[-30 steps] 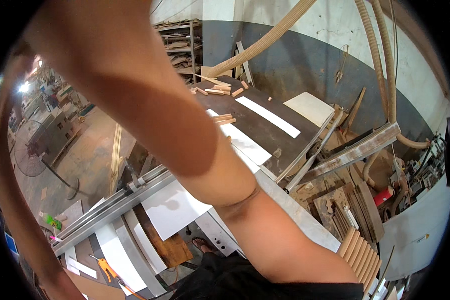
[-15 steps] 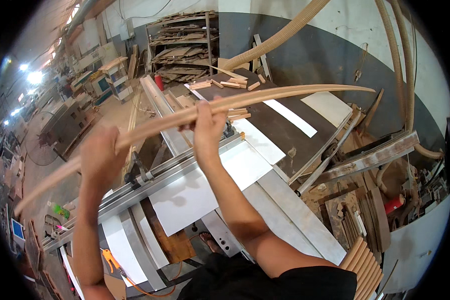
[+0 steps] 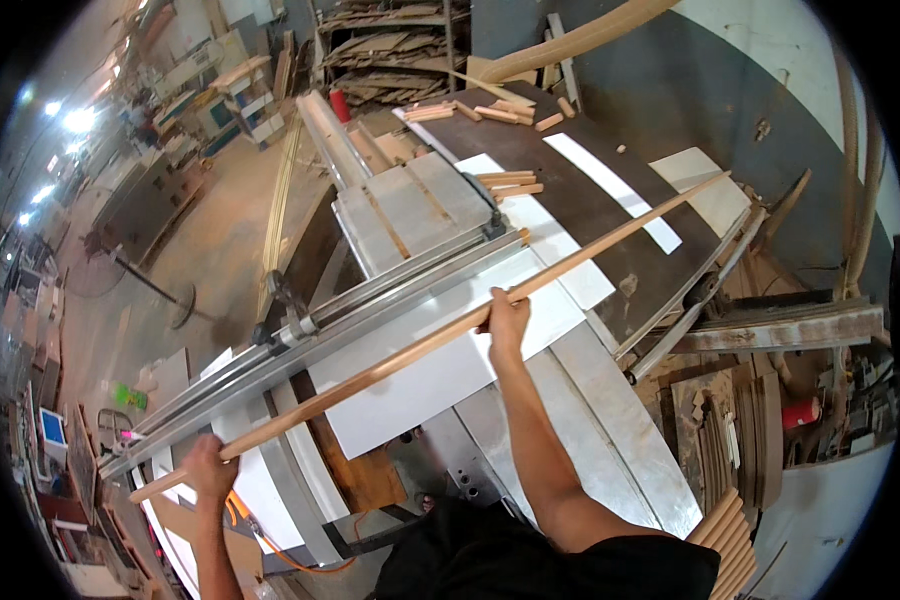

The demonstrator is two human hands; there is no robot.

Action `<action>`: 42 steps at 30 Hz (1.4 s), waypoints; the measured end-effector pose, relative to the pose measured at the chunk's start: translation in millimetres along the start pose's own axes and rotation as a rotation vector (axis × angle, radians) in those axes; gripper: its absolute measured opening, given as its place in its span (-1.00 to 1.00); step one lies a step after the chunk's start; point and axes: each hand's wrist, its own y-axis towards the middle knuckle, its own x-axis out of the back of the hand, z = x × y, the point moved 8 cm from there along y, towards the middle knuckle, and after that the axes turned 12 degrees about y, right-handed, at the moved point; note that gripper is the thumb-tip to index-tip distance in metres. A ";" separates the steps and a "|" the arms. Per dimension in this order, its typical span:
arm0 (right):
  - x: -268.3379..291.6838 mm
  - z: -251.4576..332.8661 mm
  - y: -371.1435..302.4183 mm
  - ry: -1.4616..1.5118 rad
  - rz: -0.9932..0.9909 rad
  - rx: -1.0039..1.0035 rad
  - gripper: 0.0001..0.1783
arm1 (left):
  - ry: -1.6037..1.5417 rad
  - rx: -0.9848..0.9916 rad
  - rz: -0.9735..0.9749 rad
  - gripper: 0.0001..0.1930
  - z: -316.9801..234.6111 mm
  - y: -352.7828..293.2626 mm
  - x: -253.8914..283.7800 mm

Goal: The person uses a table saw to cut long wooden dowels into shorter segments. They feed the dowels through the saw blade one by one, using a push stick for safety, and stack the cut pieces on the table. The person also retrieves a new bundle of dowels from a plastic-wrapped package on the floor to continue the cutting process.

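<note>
A long, slim wooden strip [image 3: 400, 362] stretches slantwise over the machine table, from the lower left to the upper right. Close to its near left end, my left hand [image 3: 210, 467] is closed around it. Around its middle, my right hand [image 3: 506, 322] grips it, fingers partly hidden behind the wood. Beneath the strip lie white panels [image 3: 410, 400] and a long metal fence [image 3: 370, 310]. An orange air blow gun [image 3: 240, 512] with an orange hose rests below my left hand.
Short wooden pieces [image 3: 505, 112] lie on the dark board [image 3: 610, 200] beyond the fence. At lower right is a stack of wooden strips [image 3: 725, 545]. A rusty metal beam [image 3: 780, 330] stands at right. A fan [image 3: 180, 300] is on the left floor.
Both hands have come down toward me with the strip, from raised high to low over the machine table. The view has also shifted.
</note>
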 end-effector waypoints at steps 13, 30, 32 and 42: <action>43.0 19.3 27.5 -1.079 0.292 0.783 -0.23 | -0.517 -0.268 0.683 -0.74 -274.1 95.4 -154.0; 22.1 -13.0 196.1 -1.379 0.613 0.646 -0.39 | -0.254 0.411 -0.305 -0.33 -150.2 226.1 -124.2; 24.8 -5.4 198.3 -1.302 0.548 0.716 -0.29 | -0.470 0.524 -0.225 -0.32 -115.6 228.9 -146.8; 49.5 9.2 208.9 -1.224 0.312 0.776 -0.04 | -0.997 0.482 -0.262 -0.54 -139.3 137.4 -125.0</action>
